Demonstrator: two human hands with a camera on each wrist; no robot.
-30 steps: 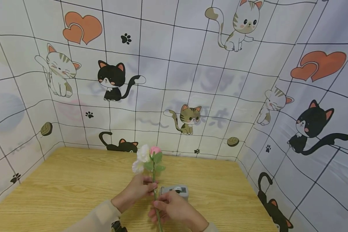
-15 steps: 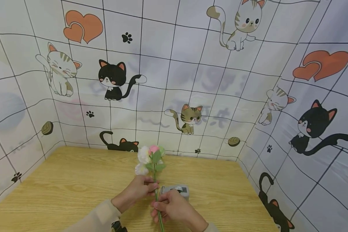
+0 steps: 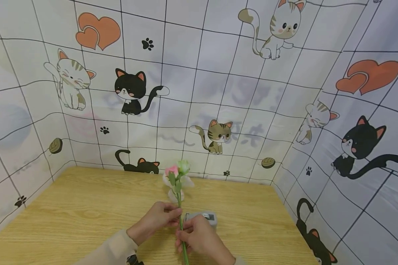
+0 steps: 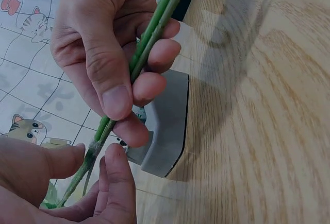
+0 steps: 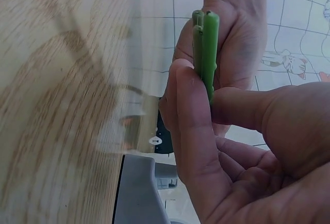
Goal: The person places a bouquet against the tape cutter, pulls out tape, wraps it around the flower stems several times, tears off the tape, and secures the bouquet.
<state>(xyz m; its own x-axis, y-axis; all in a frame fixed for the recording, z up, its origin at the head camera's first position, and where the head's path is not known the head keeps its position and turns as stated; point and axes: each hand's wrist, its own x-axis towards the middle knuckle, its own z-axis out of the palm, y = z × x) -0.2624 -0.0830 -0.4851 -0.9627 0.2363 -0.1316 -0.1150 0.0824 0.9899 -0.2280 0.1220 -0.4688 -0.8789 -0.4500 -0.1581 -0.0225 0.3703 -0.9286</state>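
Observation:
A small bunch of artificial flowers stands tilted in front of me, with a pink bloom [image 3: 171, 170], a pale green bloom [image 3: 184, 167] and white petals behind. Its green stems [image 4: 149, 36] run together through both hands. My left hand [image 3: 160, 215] pinches them between thumb and fingers, just under the leaves [image 3: 175, 183]. Lower down, my right hand [image 3: 202, 235] grips the same stems between thumb and fingertips. In the right wrist view the stem ends [image 5: 206, 28] stick out above the right fingers. A grey tape dispenser [image 3: 211, 218] sits right behind the right hand, partly covered by it.
The wooden table [image 3: 96, 206] runs back to a white cloth wall [image 3: 179, 81] printed with cats and grid lines. Similar cloth rises at the left and right sides. A black item [image 3: 133, 260] shows beside the left sleeve.
The bunch has turned about its stems: white blooms swung from the left to behind, the pale green one came out on the right. Both hands keep hold and shift slightly rightward.

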